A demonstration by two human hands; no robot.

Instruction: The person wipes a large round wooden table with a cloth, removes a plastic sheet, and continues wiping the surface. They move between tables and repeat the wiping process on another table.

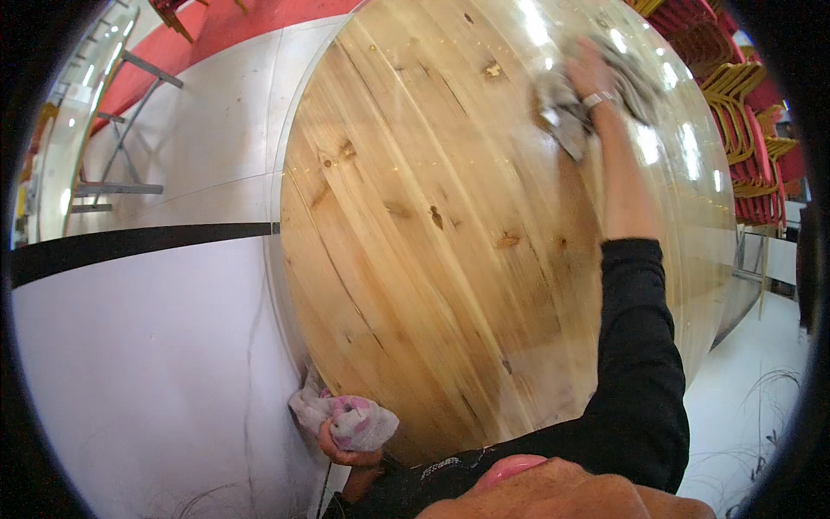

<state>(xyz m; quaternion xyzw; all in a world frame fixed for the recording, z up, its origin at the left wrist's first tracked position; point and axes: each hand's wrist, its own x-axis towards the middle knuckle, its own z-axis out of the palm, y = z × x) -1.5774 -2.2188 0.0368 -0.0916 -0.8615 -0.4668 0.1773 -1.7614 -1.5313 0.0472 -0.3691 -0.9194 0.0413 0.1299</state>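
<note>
My right hand [591, 72], a band on its wrist, presses a grey cloth [563, 107] against the far right of a round wooden table [415, 259]. Motion blurs both the hand and the cloth, so the fingers are hard to make out. Clear, glossy glass seems to cover the planks and reaches past the wood. Down at the table's near left edge, my left hand [340, 447] grips a bunched pale cloth with pink patches [363, 422]. Part of that cloth hangs by the rim.
Stacked chairs [736, 117] with gold frames and red seats stand beyond the right edge. At the far left is another glass-topped table [84, 123] with metal legs [133, 133]. The pale floor [149, 363] has a black stripe [149, 243]; red flooring [259, 16] lies farther off.
</note>
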